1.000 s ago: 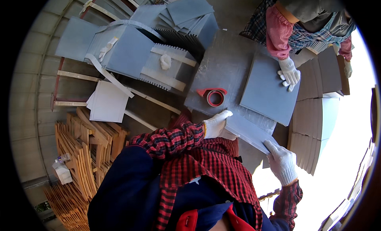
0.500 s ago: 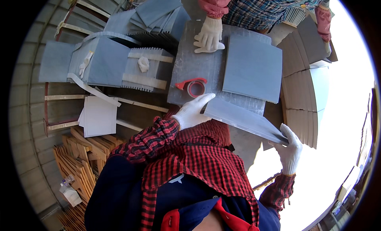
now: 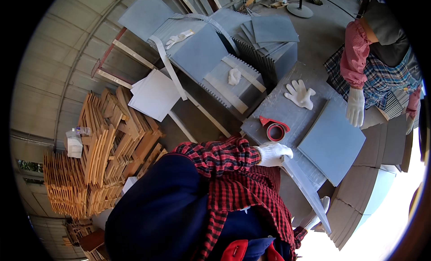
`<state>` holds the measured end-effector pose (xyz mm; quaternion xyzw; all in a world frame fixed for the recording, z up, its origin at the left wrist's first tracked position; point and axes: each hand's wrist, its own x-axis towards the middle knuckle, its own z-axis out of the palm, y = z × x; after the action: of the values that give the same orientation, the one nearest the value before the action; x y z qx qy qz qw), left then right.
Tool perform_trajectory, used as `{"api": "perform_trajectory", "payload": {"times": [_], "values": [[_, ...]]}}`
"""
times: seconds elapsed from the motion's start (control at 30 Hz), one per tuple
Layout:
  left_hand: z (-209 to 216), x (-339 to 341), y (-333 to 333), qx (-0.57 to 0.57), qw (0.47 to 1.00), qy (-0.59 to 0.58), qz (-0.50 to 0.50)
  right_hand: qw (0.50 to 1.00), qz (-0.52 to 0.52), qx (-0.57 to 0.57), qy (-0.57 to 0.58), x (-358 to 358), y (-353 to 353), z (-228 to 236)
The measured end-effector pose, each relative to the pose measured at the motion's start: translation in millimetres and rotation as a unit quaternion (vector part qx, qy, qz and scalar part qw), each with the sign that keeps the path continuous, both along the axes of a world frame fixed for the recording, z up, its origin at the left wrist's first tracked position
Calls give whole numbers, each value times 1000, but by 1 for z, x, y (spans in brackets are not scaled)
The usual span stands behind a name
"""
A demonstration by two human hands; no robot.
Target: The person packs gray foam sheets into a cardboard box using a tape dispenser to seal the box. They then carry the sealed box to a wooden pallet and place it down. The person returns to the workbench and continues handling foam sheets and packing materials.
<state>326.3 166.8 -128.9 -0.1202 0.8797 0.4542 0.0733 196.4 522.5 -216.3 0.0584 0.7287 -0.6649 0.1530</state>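
At the near edge of the worktable [image 3: 300,122], the gloved left hand [image 3: 273,154] has thumb and fingers closed on the upper end of a long grey panel [image 3: 306,191], which slants away from the table toward the lower right. The right hand [image 3: 310,219] is at the panel's other end, largely hidden behind it, so I cannot tell whether its fingers are clamped there or only bracing; fingertips show past the far side. Holding so long and thin a piece near both ends probably keeps it from bending or swinging, and being gloved likely spares the skin from its edges. The panel appears tilted nearly on edge, perhaps so that both hands can reach around it. On the worktable a stack of grey sheets [image 3: 334,142] lies toward the right with edges nearly even, presumably so that it stays steady, with a co-worker's gloved hand [image 3: 355,108] over it; whether it touches, I cannot tell. A red tape dispenser [image 3: 267,121] sits near the left hand, within easy reach, and a loose white glove [image 3: 299,95] lies flat farther back, seemingly where it leaves the panel room
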Motion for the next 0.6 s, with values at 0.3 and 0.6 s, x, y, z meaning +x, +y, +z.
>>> {"api": "perform_trajectory", "payload": {"times": [0.3, 0.6], "values": [[-2, -6, -3, 6, 1000, -15, 9, 999, -38, -12, 38, 1, -21, -17], [-6, -18, -7, 8, 1000, 4, 20, 998, -67, 3, -7, -11, -22, -23]]}}
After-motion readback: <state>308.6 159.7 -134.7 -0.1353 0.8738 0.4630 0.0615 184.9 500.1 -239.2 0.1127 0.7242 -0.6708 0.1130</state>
